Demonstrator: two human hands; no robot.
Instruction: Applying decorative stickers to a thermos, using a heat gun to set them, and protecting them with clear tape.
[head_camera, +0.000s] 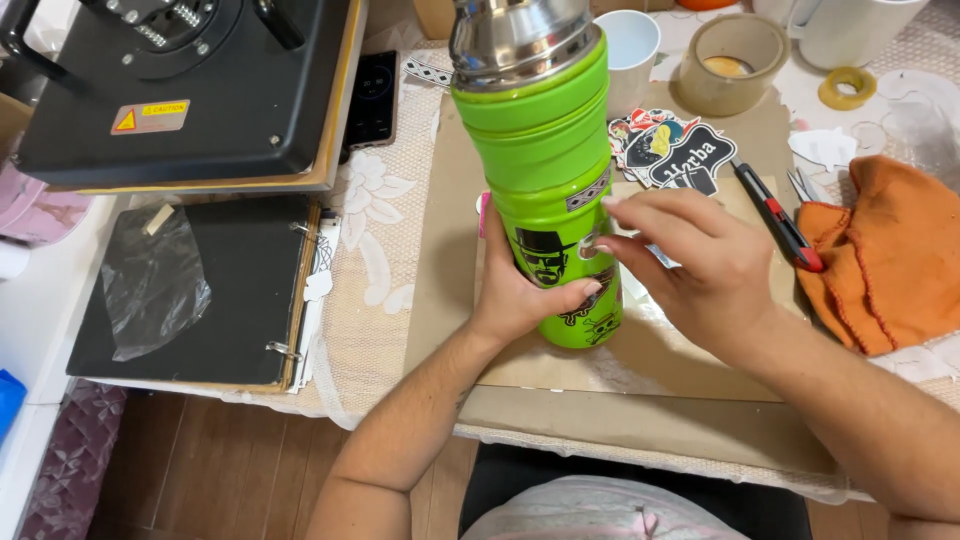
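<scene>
Left hand (520, 290) is wrapping the green flask's (545, 190) lower body, thumb across its front | right hand (690, 265) is pressing flat fingers against the flask's side | orange cloth (885, 255) is lying beyond the right hand

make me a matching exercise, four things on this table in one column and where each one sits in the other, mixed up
Things:
1. green flask
2. orange cloth
3. heat press
4. tape roll

Places:
A. far left, above the black binder
B. right edge, beside the red-handled cutter
C. upright on the cardboard sheet, between the left hand and right hand
D. top of the table, right of the white cup

Pairs: 1-C, 2-B, 3-A, 4-D
</scene>
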